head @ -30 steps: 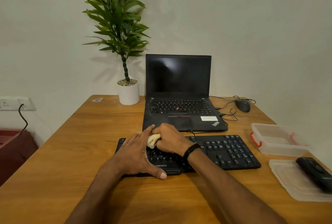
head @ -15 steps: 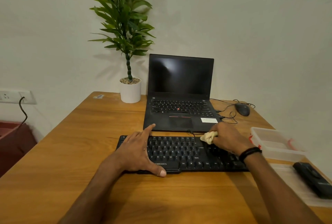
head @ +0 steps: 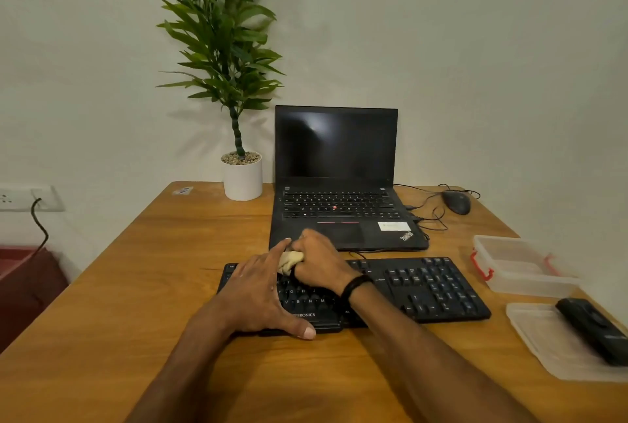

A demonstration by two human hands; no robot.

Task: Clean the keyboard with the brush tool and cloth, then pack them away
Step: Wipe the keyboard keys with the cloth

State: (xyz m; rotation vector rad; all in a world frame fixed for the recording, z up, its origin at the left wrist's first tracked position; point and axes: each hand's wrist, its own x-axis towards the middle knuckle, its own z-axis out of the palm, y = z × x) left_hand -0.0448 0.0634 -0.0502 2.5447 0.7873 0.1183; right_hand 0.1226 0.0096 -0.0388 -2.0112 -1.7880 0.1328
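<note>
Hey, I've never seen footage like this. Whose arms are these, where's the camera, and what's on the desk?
No machine here: one wide-angle camera worn on a person's head looks forward and down, so both arms are the wearer's own. The left hand lies flat on the left end of the black keyboard. The right hand grips a bunched pale cloth against the keys. Behind, on the wooden table, stand an open laptop with a dark screen, a potted plant and a wired mouse. At right sit a clear box with red clips and its lid; a black tool, probably the brush, lies on the lid.
</note>
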